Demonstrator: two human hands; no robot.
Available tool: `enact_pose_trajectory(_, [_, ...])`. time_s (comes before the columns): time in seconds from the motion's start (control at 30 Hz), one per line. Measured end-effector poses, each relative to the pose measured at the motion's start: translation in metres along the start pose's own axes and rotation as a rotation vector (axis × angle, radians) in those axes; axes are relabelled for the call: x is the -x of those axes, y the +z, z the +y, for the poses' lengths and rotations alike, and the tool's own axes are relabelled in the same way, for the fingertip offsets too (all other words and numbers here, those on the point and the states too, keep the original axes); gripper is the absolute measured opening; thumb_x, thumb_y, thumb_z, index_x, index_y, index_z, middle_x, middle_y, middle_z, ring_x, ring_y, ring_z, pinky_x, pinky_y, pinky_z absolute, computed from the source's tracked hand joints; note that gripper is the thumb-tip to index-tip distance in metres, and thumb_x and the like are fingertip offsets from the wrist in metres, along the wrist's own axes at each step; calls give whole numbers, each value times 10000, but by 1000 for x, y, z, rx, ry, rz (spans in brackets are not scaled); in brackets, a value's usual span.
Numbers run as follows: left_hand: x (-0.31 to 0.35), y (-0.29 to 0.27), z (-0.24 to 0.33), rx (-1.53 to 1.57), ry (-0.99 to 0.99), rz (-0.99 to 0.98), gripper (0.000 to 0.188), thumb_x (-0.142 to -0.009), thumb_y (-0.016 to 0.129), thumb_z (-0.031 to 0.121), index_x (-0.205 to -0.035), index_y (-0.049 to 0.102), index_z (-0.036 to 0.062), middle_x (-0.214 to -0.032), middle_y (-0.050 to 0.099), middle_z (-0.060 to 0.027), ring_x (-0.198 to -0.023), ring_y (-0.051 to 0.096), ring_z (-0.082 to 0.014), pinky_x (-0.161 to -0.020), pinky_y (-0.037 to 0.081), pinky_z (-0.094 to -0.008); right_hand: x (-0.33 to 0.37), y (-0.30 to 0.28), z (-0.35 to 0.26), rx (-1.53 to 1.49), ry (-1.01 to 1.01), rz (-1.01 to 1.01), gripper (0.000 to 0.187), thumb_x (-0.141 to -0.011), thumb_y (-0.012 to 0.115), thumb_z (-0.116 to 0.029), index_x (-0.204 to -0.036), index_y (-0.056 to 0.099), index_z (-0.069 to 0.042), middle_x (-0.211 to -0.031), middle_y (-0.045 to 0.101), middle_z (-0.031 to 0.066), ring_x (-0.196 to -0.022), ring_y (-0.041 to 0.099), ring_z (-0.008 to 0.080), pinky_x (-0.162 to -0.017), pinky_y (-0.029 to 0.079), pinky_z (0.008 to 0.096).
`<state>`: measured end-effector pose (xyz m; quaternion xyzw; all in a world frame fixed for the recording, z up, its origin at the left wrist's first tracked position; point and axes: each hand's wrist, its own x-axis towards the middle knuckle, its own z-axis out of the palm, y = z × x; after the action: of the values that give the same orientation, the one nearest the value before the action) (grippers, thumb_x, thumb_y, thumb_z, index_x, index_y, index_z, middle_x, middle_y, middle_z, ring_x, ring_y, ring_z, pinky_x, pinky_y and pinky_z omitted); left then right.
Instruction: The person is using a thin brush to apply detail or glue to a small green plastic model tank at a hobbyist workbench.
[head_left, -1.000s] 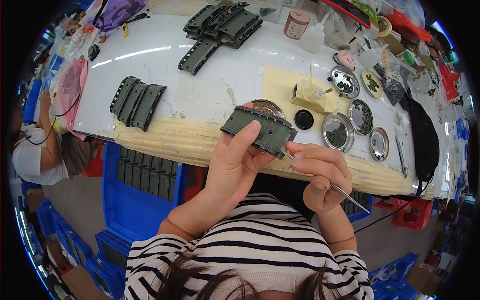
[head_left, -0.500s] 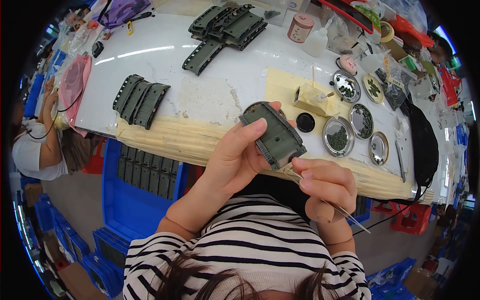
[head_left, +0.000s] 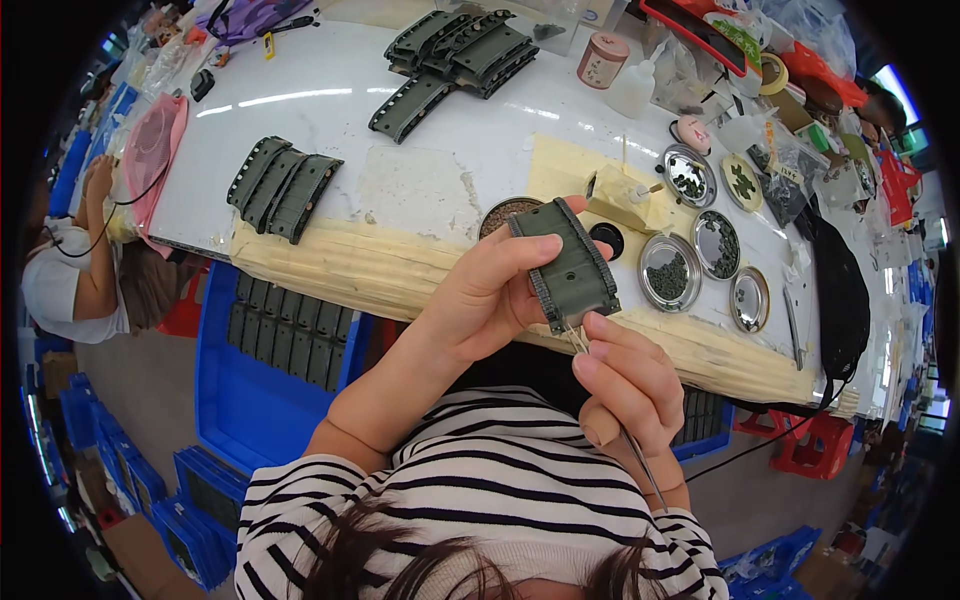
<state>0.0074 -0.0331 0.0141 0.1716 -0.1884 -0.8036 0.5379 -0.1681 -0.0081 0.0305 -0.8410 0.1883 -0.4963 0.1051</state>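
A dark green curved plastic part [head_left: 570,268] with ribbed edges is gripped by my left hand [head_left: 485,285], thumb on its face and fingers behind. My right hand [head_left: 635,385] pinches a pair of metal tweezers [head_left: 642,462]. Their tips reach the part's lower end; whether they hold a small piece there is too fine to make out. Just behind the held part stands a round dish of brown granules [head_left: 507,214], partly covered by it. Farther right are metal dishes, one with small green pieces [head_left: 670,275] and another beside it with more [head_left: 716,245].
More green curved parts lie stacked [head_left: 455,60] at the back and grouped [head_left: 283,188] at left. A blue bin [head_left: 222,400] below the table's left edge holds several in rows. A tape-wrapped block [head_left: 625,198], a black bag [head_left: 835,300] and a co-worker's arm [head_left: 92,270] are also around.
The green part has turned more upright in my left hand. My right hand has shifted left, and the tweezers now point more steeply up at the part's lower end.
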Motion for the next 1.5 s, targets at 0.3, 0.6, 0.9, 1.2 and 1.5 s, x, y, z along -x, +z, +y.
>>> enact_pose_trajectory(0.3, [-1, 3, -1, -32, 46, 39, 608, -875, 556, 173, -1397, 319, -27, -1122, 591, -153, -1094, 584, -217, -913, 515, -350, 1, 1, 2, 44, -3, 11, 362, -845, 659, -301, -1020, 653, 15, -1004, 595, 108, -946, 661, 318, -761, 589, 343])
enact_pose_trajectory(0.6, [-2, 2, -1, -46, 52, 50, 619, -862, 562, 175, -1397, 321, -22, -1101, 593, -147, -1065, 595, -209, -900, 522, -341, -4, -3, 0, 32, 28, -45, 334, -823, 684, -266, -1018, 659, 4, -1000, 599, 97, -964, 657, 301, -767, 587, 334])
enact_pose_trajectory(0.9, [0, 2, 0, -48, 56, 66, 613, -862, 563, 175, -1397, 324, -3, -1120, 590, -169, -1034, 608, -209, -895, 526, -341, -6, -3, 2, 25, 24, -43, 300, -837, 676, -256, -991, 668, 1, -979, 613, 93, -950, 665, 289, -751, 585, 322])
enact_pose_trajectory(1.2, [0, 2, 0, -35, 61, 70, 611, -861, 564, 169, -1399, 319, 16, -1126, 587, -172, -1023, 612, -209, -894, 527, -344, -6, -2, 4, 17, 1, -37, 296, -840, 672, -260, -979, 669, 1, -976, 613, 95, -944, 668, 295, -727, 589, 323])
enact_pose_trajectory(1.5, [0, 1, -1, -54, 69, 64, 617, -862, 562, 176, -1403, 309, 18, -1132, 586, -179, -1028, 617, -216, -891, 531, -341, -4, -2, 5, -3, 8, -35, 331, -852, 650, -299, -981, 665, 6, -973, 608, 97, -944, 666, 304, -724, 592, 321])
